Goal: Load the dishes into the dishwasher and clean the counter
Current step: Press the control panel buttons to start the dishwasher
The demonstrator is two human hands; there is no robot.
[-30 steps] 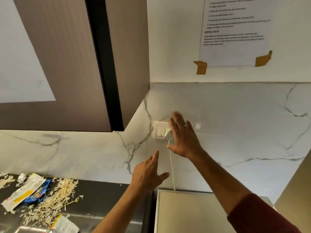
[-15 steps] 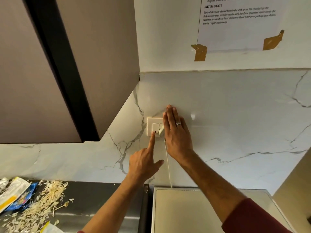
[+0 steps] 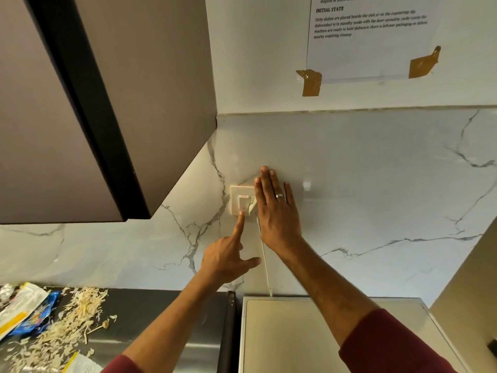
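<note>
At the far left, the bench [image 3: 150, 313] carries loose wrappers [image 3: 24, 310] and a spread of pale shreds [image 3: 67, 332]; this is the rubbish that the cleaning part of the task concerns, and it lies untouched, well apart from both hands; no dishes are in view. Above it hangs a brown wall cabinet [image 3: 107, 103]. Further right, the left hand [image 3: 226, 258] points up with only its index finger straight, the other fingers curled and holding nothing; the fingertip touches the lower edge of the rocker on the wall switch [image 3: 243, 201], probably to turn the power on or off. Just beside the switch, the right hand [image 3: 278, 211] lies flat with straight fingers over the plug [image 3: 252, 204], gripping nothing; I judge it presses there to keep the plug seated while the switch is worked. From under this hand a white cord [image 3: 265, 259] falls behind the grey appliance top [image 3: 295, 332], most likely the dishwasher, so the socket seems to feed it. Higher on the right, a taped instruction sheet [image 3: 368, 36] is on the wall.
</note>
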